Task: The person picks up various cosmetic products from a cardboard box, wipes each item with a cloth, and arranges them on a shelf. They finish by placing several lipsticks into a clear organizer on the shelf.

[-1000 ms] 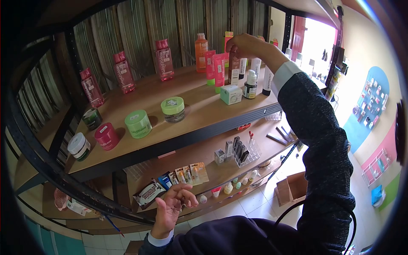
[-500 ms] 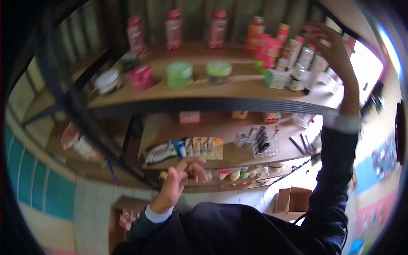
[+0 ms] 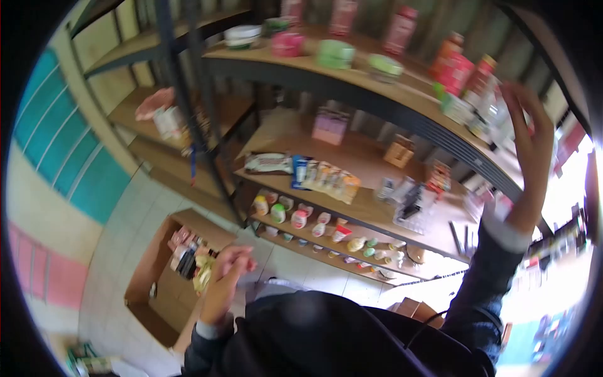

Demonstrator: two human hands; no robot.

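Observation:
My right hand (image 3: 527, 116) is raised at the upper right, blurred, beside the tubes and bottles (image 3: 487, 113) on the top shelf. Its thumb and fingers point up and left; I cannot tell whether they pinch anything. My left hand (image 3: 227, 273) is low in front of my body, fingers curled in with nothing showing in them. It overlaps the edge of an open cardboard box (image 3: 147, 276) on the floor, with several small packages (image 3: 185, 257) inside. Pink bottles (image 3: 400, 30), green jars (image 3: 336, 54) and a pink jar (image 3: 288, 44) line the top shelf.
A middle shelf (image 3: 282, 129) holds snack-like sachets (image 3: 333, 179), a purple box (image 3: 330, 124) and a clear display stand (image 3: 411, 210). Colourful bottles (image 3: 299, 218) fill the lower shelves. A dark metal post (image 3: 182, 94) rises at left. Another cardboard box (image 3: 411, 309) is near my right side.
My view has swung left and down, bringing the floor box into sight. My left hand's fingers have curled in more. My right hand stays raised by the top shelf's right end.

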